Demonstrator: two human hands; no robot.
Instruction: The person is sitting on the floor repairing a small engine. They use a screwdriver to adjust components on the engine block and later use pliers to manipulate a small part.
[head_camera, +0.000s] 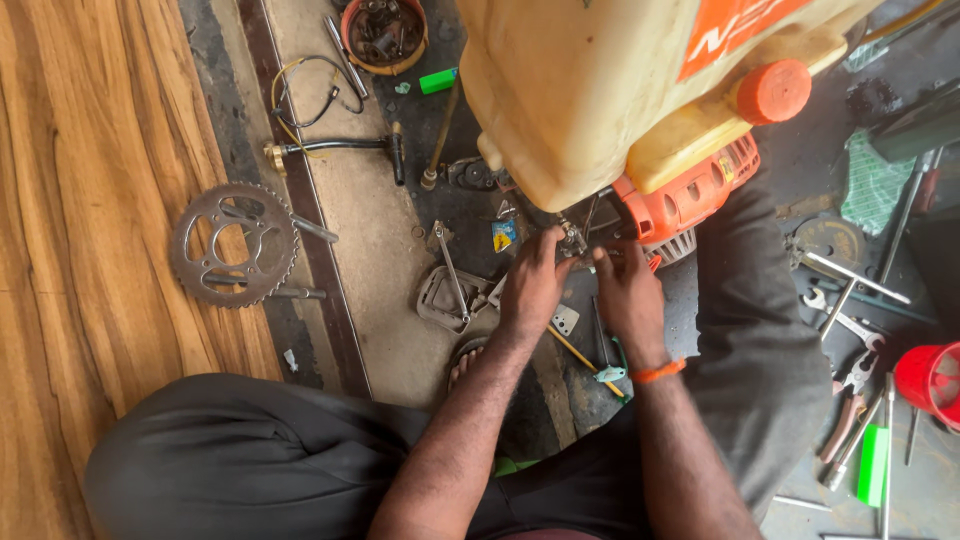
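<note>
A cream plastic tank (580, 90) with an orange cap (772, 90) sits on an orange engine housing (685, 195) on the floor in front of me. My left hand (532, 285) reaches under the tank, its fingertips on a small metal part (572, 240) at the engine's side. My right hand (628, 295), with an orange band on the wrist, is beside it, fingers closed against the same spot below the housing. What each hand pinches is too small to make out.
A toothed sprocket (233, 245) lies on the wooden floor at left. A tub of metal parts (384, 33), a hose with brass fitting (330, 147), a metal cover (447, 297), screwdrivers (600, 365), pliers (848, 400), wrenches (840, 320) and a red cup (930, 378) surround me.
</note>
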